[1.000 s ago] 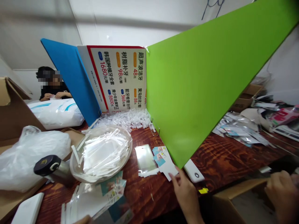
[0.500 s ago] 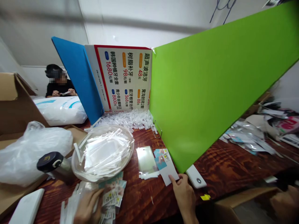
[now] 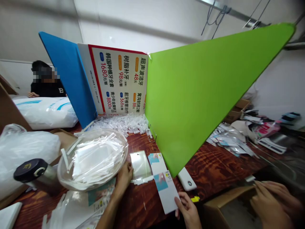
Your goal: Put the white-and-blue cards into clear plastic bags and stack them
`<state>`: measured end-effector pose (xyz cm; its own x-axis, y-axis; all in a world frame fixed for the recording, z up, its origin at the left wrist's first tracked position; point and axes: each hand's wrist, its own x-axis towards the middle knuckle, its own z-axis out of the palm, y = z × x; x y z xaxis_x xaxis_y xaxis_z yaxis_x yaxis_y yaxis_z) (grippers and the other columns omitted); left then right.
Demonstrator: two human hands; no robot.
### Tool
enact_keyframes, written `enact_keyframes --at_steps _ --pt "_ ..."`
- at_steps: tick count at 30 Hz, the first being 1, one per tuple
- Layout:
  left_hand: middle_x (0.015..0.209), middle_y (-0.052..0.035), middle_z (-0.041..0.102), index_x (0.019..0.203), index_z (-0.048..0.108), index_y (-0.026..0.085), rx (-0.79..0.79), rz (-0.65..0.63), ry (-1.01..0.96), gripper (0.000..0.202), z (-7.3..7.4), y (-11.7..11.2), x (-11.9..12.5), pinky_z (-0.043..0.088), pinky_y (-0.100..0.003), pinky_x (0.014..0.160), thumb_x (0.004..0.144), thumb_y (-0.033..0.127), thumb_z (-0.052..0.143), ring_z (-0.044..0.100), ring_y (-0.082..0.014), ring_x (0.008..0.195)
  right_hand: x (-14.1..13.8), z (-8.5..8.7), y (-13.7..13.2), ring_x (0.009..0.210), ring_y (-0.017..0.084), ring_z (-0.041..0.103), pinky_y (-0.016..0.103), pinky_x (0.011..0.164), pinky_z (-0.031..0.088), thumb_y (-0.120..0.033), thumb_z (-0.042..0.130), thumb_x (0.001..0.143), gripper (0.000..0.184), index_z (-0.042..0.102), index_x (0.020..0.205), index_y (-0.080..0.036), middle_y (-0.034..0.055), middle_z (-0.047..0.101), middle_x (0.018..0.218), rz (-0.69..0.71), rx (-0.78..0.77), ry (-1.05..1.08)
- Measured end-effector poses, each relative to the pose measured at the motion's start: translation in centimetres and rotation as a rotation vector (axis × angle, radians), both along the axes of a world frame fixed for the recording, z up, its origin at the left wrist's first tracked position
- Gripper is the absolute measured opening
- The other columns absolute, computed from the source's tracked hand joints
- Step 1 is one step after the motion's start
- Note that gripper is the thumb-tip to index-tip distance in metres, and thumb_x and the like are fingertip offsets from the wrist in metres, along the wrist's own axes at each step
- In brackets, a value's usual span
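My right hand [image 3: 187, 208] pinches the lower right edge of a white printed card [image 3: 168, 198] with a blue picture at its top, held above the table. Behind it a second printed card [image 3: 158, 163] lies flat, partly covered. My left hand [image 3: 126, 175] reaches past the bowl, its fingers curled together at the left edge of a stack of clear plastic sleeves [image 3: 141, 167]; whether they grip a sleeve I cannot make out. Under my left forearm lie packed cards in clear sleeves [image 3: 95, 198]. The round bowl [image 3: 62, 173] beside it is heaped with white strips.
A green panel [image 3: 186, 95] and a blue panel [image 3: 69, 76] flank small clear plastic pieces [image 3: 126, 124]. A dark-lidded flask [image 3: 35, 175] and a white power bank [image 3: 187, 178] stand nearby. Co-workers' hands [image 3: 271, 198] are at right; another person sits behind the blue panel.
My left hand has left the packed cards and moved up and right to the clear sleeves. My right hand has drawn one card toward me, off the other. The view has shifted right.
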<state>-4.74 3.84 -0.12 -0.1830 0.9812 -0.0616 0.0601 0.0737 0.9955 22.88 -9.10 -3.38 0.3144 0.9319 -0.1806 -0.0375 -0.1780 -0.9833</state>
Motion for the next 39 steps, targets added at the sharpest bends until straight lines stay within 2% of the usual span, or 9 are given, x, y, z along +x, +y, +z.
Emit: enact_keyframes --at_steps 4,8,11,14,22,26,31,35,39 --pt "0.079 -0.0060 0.075 0.074 0.076 0.019 -0.110 -0.003 -0.191 0.020 0.7 -1.7 -0.7 0.050 -0.036 0.083 0.065 0.036 0.083 0.068 -0.0275 0.087 0.0 -0.6 -0.3 0.034 0.008 0.041 0.021 0.035 0.027 -0.070 0.074 0.065 0.058 0.068 0.088 -0.017 0.0002 0.064 0.059 0.106 -0.077 -0.020" --pt "0.085 -0.0083 0.078 0.079 0.077 0.016 -0.204 -0.015 -0.489 0.036 2.0 -3.5 -0.2 0.055 -0.032 0.076 0.061 0.045 0.088 0.071 -0.0248 0.086 -1.5 1.0 1.1 0.039 0.007 0.039 0.019 0.035 0.023 -0.064 0.072 0.071 0.049 0.073 0.083 -0.016 -0.0015 0.059 0.057 0.318 -0.084 -0.098" --pt "0.087 -0.0085 0.078 0.078 0.076 0.015 -0.250 -0.015 -0.680 0.035 2.5 -4.2 -0.1 0.057 -0.031 0.079 0.057 0.038 0.093 0.071 -0.0219 0.088 -3.2 2.9 2.1 0.042 0.008 0.040 0.019 0.038 0.025 -0.059 0.068 0.078 0.043 0.075 0.086 -0.017 -0.0001 0.062 0.062 0.389 -0.036 -0.163" --pt "0.091 -0.0091 0.078 0.082 0.078 0.014 -0.280 -0.015 -0.806 0.028 2.3 -4.4 -0.4 0.057 -0.028 0.084 0.062 0.028 0.092 0.071 -0.0195 0.090 -4.4 3.8 2.7 0.049 0.011 0.047 0.020 0.042 0.032 -0.057 0.067 0.080 0.041 0.076 0.086 -0.017 0.0016 0.065 0.066 0.387 0.019 -0.212" --pt "0.087 -0.0082 0.078 0.089 0.078 0.012 -0.307 -0.021 -0.930 0.018 1.9 -4.7 -0.8 0.058 -0.025 0.071 0.074 0.020 0.084 0.072 -0.0168 0.078 -4.3 3.2 2.7 0.073 0.022 0.066 0.026 0.064 0.050 -0.053 0.066 0.082 0.035 0.078 0.082 -0.020 0.0052 0.075 0.079 0.402 0.052 -0.332" --pt "0.087 -0.0077 0.079 0.087 0.078 0.012 -0.321 -0.034 -0.921 0.020 2.0 -5.1 -0.7 0.058 -0.025 0.072 0.071 0.021 0.086 0.072 -0.0170 0.079 -4.0 3.5 2.4 0.078 0.024 0.068 0.027 0.069 0.052 -0.053 0.068 0.081 0.034 0.079 0.082 -0.021 0.0058 0.076 0.082 0.353 0.068 -0.353" --pt "0.085 -0.0075 0.079 0.082 0.078 0.012 -0.330 -0.052 -0.869 0.025 2.1 -5.7 -0.2 0.056 -0.023 0.074 0.065 0.026 0.090 0.072 -0.0166 0.081 -4.1 3.0 2.3 0.050 0.016 0.055 0.024 0.045 0.043 -0.058 0.071 0.077 0.041 0.079 0.087 -0.018 0.0044 0.071 0.068 0.236 0.066 -0.242" --pt "0.081 -0.0066 0.077 0.076 0.075 0.013 -0.310 -0.067 -0.832 0.030 2.4 -6.2 0.1 0.056 -0.026 0.072 0.061 0.033 0.093 0.072 -0.0174 0.076 -4.1 2.3 2.4 0.041 0.011 0.042 0.023 0.038 0.035 -0.062 0.075 0.070 0.049 0.076 0.088 -0.017 0.0003 0.061 0.054 0.037 0.084 -0.177" --pt "0.081 -0.0057 0.076 0.071 0.068 0.015 -0.256 -0.045 -0.798 0.033 2.7 -6.4 0.0 0.056 -0.026 0.071 0.060 0.033 0.093 0.071 -0.0170 0.075 -3.1 2.5 1.8 0.049 0.018 0.056 0.028 0.044 0.047 -0.068 0.070 0.072 0.055 0.074 0.093 -0.018 0.0041 0.067 0.063 -0.113 0.078 -0.200"
